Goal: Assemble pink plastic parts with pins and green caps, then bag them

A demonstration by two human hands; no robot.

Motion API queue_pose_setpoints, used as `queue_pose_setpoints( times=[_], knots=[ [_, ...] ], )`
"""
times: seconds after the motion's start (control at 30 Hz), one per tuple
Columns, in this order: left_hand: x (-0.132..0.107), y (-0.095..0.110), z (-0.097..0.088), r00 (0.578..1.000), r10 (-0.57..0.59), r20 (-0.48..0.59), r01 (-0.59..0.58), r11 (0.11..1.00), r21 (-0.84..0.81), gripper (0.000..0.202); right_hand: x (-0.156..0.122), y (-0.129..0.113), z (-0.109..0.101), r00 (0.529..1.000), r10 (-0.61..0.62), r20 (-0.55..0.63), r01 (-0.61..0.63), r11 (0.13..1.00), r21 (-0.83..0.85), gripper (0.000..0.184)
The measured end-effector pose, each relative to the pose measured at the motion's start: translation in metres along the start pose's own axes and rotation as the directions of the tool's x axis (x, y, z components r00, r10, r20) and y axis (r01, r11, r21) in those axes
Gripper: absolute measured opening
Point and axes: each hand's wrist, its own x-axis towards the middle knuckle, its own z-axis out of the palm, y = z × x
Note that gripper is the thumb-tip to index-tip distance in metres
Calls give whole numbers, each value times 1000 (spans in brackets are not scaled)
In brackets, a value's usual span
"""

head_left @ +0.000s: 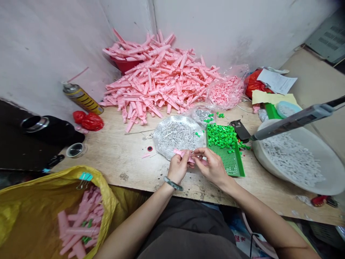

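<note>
My left hand and my right hand meet above the table's middle, both pinching a pink plastic part whose ends are partly hidden by my fingers. Just behind them lies a foil-lined round plate holding small silvery pieces. A green perforated tray with bright green rings sits close to my right hand. A large heap of pink plastic parts rises against the wall corner. At lower left, a yellow sack holds more pink parts.
A white basin of pale small pieces sits on the right of the wooden table, under a grey electric screwdriver. A clear bag of pink rings, a spray can, a red bag and papers stand farther back.
</note>
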Motion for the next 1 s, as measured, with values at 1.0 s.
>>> queue_pose_setpoints(
  times=[1.0],
  knots=[
    [-4, -10, -13, 992, -117, -47, 114, 992, -60, 48, 31, 63, -8, 988, 66, 141, 11, 874, -487, 5]
  ],
)
